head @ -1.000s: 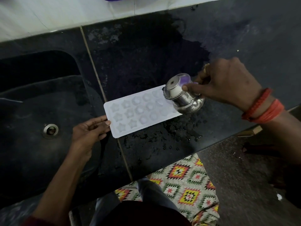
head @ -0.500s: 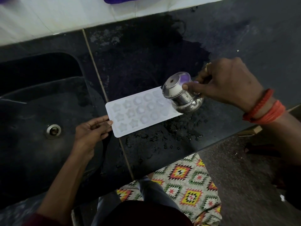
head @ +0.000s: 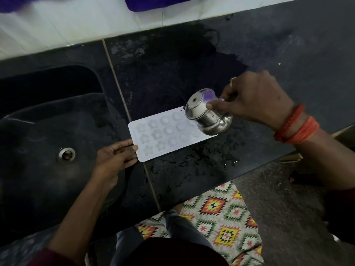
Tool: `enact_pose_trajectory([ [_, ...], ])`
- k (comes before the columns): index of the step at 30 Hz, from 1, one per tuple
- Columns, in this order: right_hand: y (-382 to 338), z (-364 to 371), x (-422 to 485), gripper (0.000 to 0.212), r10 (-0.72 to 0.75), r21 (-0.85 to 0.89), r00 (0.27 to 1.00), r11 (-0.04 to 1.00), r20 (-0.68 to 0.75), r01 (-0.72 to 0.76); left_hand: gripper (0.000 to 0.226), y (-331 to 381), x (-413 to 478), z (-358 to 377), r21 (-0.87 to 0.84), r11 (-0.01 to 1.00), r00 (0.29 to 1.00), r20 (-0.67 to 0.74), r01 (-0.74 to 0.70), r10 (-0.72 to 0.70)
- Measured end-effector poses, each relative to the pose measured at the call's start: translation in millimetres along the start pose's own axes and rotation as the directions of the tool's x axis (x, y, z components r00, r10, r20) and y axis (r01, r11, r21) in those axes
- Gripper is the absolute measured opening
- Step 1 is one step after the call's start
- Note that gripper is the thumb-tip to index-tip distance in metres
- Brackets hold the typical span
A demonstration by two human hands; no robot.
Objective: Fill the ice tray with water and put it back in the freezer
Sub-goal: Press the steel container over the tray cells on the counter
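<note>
Dark, wet granite counter (head: 192,73) beside a black sink (head: 48,121) carries the white ice tray (head: 153,143), lying flat. The left hand (head: 113,158) touches its left end with straight fingers. The right hand (head: 255,96) grips a steel water pot (head: 209,120), tilted over the tray's right end.

I can't see the right end of the ice tray (head: 163,135): the tilted steel pot (head: 208,116) covers those cavities. Water level in the others is too faint to tell. My right hand (head: 255,98) hides the pot's far side. The purple cloth (head: 159,3) up top is blurred and cut off by the edge.
</note>
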State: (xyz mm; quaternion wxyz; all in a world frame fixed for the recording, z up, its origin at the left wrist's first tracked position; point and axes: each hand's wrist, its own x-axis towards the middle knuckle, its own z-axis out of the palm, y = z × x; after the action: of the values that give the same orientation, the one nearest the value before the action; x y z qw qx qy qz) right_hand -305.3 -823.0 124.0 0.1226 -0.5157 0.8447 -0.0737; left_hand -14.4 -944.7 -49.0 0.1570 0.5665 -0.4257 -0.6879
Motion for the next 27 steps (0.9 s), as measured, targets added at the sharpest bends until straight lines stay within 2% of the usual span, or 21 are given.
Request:
enact_pose_trajectory([
  [7, -5.0, 2.9, 0.9, 0.044, -0.017, -0.018, 1.000, 1.000, -0.006, 0.017, 0.018, -1.6, -5.5, 2.4, -0.067, 0.998, 1.000, 0.010, 0.009, -0.008],
  [16, -7.3, 3.5, 0.0, 0.042, -0.031, -0.026, 0.999, 0.999, -0.019, 0.031, 0.017, -4.8, -4.5, -0.1, -0.082, 0.996, 1.000, 0.021, 0.019, -0.017],
  [24, -10.1, 5.0, 1.5, 0.050, -0.020, -0.025, 1.000, 0.999, -0.007, 0.020, 0.019, -8.3, -4.8, -2.1, -0.084, 0.996, 0.999, 0.020, 0.029, -0.027],
  [27, -9.8, 4.7, 2.0, 0.046, -0.028, -0.040, 1.000, 0.999, -0.010, 0.027, 0.020, -8.8, -5.5, -2.4, -0.090, 0.995, 0.999, 0.019, 0.030, -0.028],
])
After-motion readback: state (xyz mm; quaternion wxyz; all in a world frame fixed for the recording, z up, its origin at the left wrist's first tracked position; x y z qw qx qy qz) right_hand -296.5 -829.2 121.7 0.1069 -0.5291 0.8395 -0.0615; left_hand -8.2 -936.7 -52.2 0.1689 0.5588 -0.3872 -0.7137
